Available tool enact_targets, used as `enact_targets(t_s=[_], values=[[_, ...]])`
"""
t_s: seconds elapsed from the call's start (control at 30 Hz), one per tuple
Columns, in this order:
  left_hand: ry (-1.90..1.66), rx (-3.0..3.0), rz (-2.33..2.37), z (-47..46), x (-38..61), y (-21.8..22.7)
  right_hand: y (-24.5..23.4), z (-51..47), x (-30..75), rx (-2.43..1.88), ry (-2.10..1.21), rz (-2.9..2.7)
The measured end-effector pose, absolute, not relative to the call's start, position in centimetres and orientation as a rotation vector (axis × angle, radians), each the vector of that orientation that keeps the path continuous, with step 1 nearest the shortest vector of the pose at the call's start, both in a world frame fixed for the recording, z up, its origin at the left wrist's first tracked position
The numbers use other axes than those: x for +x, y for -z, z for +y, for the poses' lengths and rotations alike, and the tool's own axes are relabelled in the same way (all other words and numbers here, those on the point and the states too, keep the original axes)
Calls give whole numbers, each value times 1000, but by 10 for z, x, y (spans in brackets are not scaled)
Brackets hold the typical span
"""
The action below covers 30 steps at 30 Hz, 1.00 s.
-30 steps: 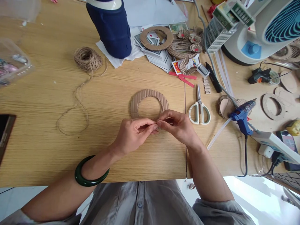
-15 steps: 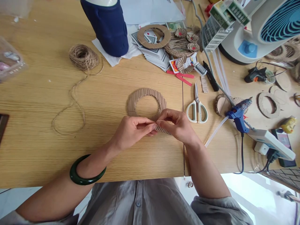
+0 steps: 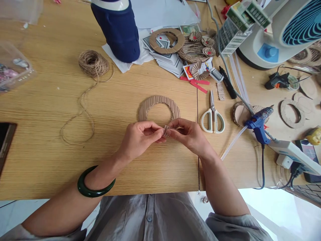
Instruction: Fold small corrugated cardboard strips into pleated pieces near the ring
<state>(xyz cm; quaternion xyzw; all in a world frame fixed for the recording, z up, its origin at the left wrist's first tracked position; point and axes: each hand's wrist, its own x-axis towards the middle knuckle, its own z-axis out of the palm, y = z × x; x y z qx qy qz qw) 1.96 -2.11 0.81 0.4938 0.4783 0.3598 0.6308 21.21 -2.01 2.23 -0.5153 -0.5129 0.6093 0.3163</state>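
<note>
Both of my hands meet over the middle of the wooden table. My left hand [image 3: 140, 139] and my right hand [image 3: 188, 134] each pinch one end of a small strip of corrugated cardboard [image 3: 166, 130] held between the fingertips. Just behind the hands a corrugated cardboard ring [image 3: 158, 102] lies flat on the table. A dark green bangle [image 3: 93, 185] sits on my left wrist.
White-handled scissors [image 3: 212, 115] lie right of the ring, a blue glue gun [image 3: 258, 124] farther right. A ball of jute twine [image 3: 93, 63] with a loose loop lies at left. A dark blue bottle [image 3: 117, 28], playing cards, paper rosettes and a fan [image 3: 288, 30] fill the back.
The strip between my fingers now looks shorter and bunched, and my hands have lifted it slightly off the table. The view shifted a little.
</note>
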Motion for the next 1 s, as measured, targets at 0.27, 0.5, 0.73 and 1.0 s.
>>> enact_targets(t_s=[0.27,0.5,0.73,1.0], values=[[-893,1284,1119,-24,22,-9,-21,-21,214,-1337,-1557,-1386],[-928,1664,1197,-28,22,-9,-18,-22,211,-1361,-1566,-1334],[-993,1838,1202,-27,23,-9,-19,-22,210,-1410,-1593,-1278],[-1027,1847,1157,-28,24,-10,-20,-21,210,-1335,-1675,-1189]])
